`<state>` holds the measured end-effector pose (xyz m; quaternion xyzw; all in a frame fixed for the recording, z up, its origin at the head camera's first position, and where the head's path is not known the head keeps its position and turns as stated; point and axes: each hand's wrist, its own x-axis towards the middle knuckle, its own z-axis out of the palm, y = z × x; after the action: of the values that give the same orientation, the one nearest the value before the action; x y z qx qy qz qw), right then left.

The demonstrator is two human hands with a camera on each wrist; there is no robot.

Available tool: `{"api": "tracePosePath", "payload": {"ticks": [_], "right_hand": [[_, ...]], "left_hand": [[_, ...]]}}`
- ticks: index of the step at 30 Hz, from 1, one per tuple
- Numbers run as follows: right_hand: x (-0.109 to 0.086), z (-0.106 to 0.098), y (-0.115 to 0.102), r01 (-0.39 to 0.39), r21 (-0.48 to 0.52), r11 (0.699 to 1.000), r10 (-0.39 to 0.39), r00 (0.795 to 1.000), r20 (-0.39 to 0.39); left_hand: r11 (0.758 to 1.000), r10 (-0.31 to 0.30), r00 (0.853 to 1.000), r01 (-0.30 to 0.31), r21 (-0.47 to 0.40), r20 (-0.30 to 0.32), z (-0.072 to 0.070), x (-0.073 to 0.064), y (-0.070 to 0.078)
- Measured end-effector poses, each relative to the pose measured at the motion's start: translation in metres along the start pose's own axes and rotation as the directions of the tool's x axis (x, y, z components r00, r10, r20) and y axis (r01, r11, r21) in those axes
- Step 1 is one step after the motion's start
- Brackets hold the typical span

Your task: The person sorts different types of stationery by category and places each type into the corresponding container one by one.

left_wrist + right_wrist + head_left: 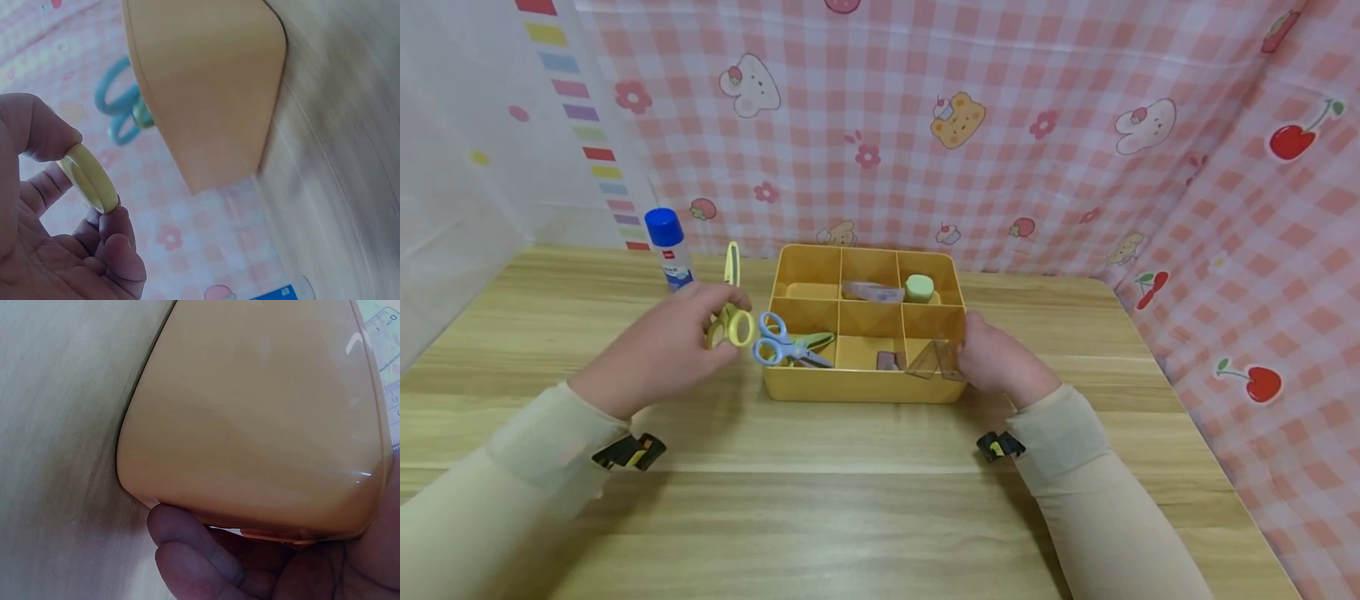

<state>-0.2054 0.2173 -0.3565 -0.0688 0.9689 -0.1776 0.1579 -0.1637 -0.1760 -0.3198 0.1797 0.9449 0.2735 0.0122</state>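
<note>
My left hand pinches a pair of yellow scissors by the handle, blade pointing up, just left of a yellow compartment box. Against the box's right end, my right hand grips the wall with curled fingers. Blue-handled scissors and green scissors lean in the front left compartment. Clear set squares with ruler markings stick up at the front right. Small brownish blocks lie in the front middle compartment.
A glue stick with a blue cap stands behind my left hand. The box's back row holds a clear packet and a pale green rounded item. Checked pink cloth hangs behind and to the right of the wooden table.
</note>
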Motion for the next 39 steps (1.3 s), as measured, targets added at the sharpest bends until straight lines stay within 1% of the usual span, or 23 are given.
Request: {"api": "tracePosePath", "payload": {"ticks": [5, 10, 15, 21, 28, 35, 39], "right_hand": [[0.000, 0.000, 0.000, 0.005, 0.001, 1.000, -0.005, 1.000, 0.000], [0.000, 0.000, 0.000, 0.007, 0.001, 1.000, -0.007, 1.000, -0.007], [-0.001, -0.001, -0.001, 0.006, -0.001, 1.000, -0.006, 1.000, -0.006], [0.000, -0.001, -0.001, 0.000, 0.002, 1.000, 0.000, 1.000, 0.001], [0.000, -0.001, -0.001, -0.003, 0.000, 1.000, 0.003, 1.000, -0.007], [-0.001, -0.001, -0.001, -0.003, 0.005, 1.000, 0.003, 1.000, 0.008], [-0.001, -0.002, -0.001, -0.004, 0.010, 1.000, 0.004, 1.000, 0.016]], "left_hand": [[0.999, 0.048, 0.999, -0.048, -0.012, 0.010, 0.003, -0.005, 0.008], [0.994, 0.107, 0.994, -0.108, 0.025, 0.021, 0.007, -0.006, 0.011], [0.986, 0.149, 0.988, -0.151, 0.065, 0.042, 0.011, -0.006, 0.010], [0.982, 0.163, 0.985, -0.168, 0.081, 0.058, 0.014, -0.007, 0.011], [0.976, 0.182, 0.982, -0.186, 0.115, 0.045, 0.015, -0.007, 0.013], [0.970, 0.193, 0.980, -0.198, 0.145, 0.042, 0.017, -0.007, 0.015], [0.966, 0.198, 0.979, -0.203, 0.163, 0.044, 0.016, -0.008, 0.017]]}}
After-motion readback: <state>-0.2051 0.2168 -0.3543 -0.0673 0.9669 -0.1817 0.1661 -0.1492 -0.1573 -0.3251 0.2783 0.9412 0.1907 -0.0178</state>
